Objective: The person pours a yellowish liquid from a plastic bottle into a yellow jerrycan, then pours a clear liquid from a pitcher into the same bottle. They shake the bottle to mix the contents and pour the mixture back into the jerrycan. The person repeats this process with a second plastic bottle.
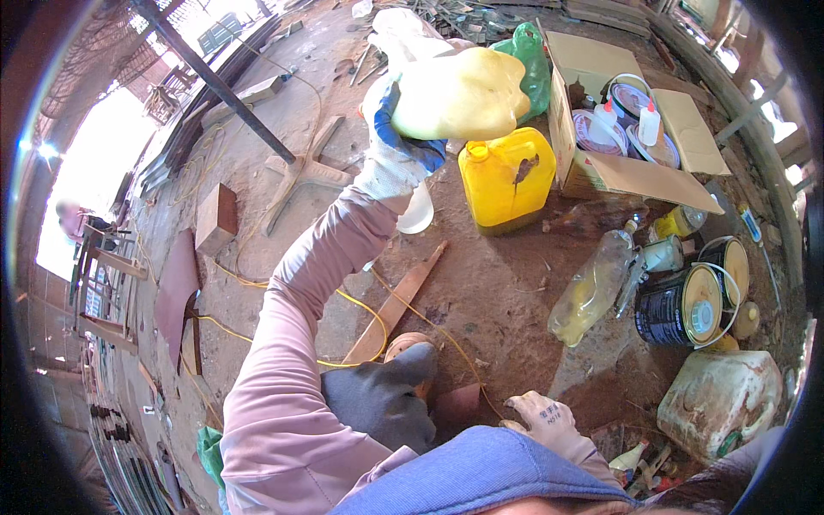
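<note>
My left hand [402,142], in a white and blue work glove, is raised and wrapped around a plastic bottle [468,93] of pale yellow liquid. The bottle lies nearly sideways, its lobed base toward the right; its neck is not clearly visible. Just below the base stands a yellow jerrycan [508,178] with a dark torn patch on its side. Down by my lap, my gloved right hand [549,418] appears empty, its fingers loosely apart. Beneath my raised wrist is a white rounded container [417,210], partly hidden.
An open cardboard box [661,182] holds tubs and squeeze bottles. To the right are a lying clear bottle [592,287], paint cans [678,306] and a dirty white jerrycan [725,403]. A yellow cord [378,330] crosses the dirt floor past a wooden wedge [399,300]. A person [73,219] is far left.
</note>
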`<state>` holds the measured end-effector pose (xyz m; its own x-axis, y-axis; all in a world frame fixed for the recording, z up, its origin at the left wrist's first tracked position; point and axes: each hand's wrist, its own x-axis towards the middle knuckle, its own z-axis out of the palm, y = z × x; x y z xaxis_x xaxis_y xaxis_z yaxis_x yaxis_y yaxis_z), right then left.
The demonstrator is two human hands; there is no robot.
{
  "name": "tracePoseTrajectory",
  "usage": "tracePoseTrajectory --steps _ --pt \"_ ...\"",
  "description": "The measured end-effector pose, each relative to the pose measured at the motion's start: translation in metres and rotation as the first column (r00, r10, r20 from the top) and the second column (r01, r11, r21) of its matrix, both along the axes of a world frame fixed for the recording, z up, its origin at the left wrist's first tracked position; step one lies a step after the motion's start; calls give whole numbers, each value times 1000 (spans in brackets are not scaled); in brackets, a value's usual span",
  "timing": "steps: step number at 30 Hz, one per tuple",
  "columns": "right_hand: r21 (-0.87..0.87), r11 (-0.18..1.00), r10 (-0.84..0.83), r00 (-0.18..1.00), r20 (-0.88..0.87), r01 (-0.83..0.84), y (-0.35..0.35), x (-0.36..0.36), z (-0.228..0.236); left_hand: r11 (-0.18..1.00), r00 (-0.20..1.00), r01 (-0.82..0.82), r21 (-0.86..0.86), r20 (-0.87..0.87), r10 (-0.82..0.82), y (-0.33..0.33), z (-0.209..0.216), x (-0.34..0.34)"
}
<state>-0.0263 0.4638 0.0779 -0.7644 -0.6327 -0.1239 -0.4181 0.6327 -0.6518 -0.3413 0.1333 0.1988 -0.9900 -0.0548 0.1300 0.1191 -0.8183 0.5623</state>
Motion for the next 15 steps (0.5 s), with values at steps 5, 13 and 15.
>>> tracePoseTrajectory --steps 5,13,15 --pt "8 1000 -8 1000 -3 8 1 1 2 982 992 -11 -191 -128 -13 0 -6 1" --pt "-22 999 -33 999 0 33 14 14 -8 787 992 -70 -614 40 120 -146 34 -52" --pt "-1 1000 -28 999 28 29 13 14 -10 807 991 -87 -584 33 131 -135 11 -45"
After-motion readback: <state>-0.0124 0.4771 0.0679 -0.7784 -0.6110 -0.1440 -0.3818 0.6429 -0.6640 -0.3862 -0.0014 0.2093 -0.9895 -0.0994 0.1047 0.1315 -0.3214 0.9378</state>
